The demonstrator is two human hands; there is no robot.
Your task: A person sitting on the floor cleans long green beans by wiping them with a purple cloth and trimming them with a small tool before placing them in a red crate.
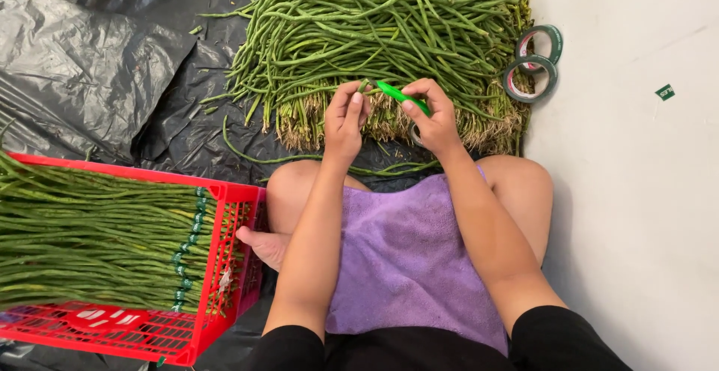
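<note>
Your attire: black short sleeves (pixel 288 345); arms bare below; purple terry towel (pixel 404 259) across your lap; bare knees, bare foot.

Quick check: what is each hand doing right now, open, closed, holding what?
Left hand: closed, pinching the end of the green tape strip.
Right hand: closed on the same strip.

Green tape strip (pixel 401 95): narrow, bright green, stretched taut on slant between both hands, upper-left end at left hand (pixel 344 120) fingertips, lower-right end pinched in right hand (pixel 431 116). Small tape roll (pixel 416 136) partly hidden under right palm, only pale rim showing. Long bean stem (pixel 364 85): thin, green, tip touching tape's upper end at left fingertips. All held just above cut ends of big bean pile (pixel 374 34) on black plastic sheet.
</note>
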